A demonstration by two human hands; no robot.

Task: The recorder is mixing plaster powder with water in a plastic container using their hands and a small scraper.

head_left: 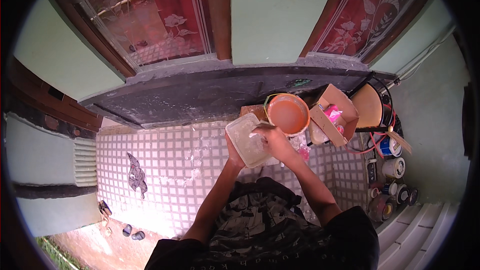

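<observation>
My left hand (pixel 234 153) grips a shallow, pale rectangular plastic tub (pixel 241 141) by its left side and tilts it in front of me. Over the tub's right half is my right hand (pixel 271 139), with its fingers bent down inside and pale smears near the fingertips. Whatever those fingers may hold is hidden. Wet-looking whitish residue coats the inside of the tub. Just beyond my right hand stands an orange bucket (pixel 289 114) with cloudy liquid in it.
An open cardboard box (pixel 332 115) with pink items sits right of the bucket, beside a chair (pixel 369 104). Several paint cans (pixel 393 168) line the right wall. A dark rag (pixel 136 176) lies on the tiled floor (pixel 170 155); sandals (pixel 132 232) are at lower left.
</observation>
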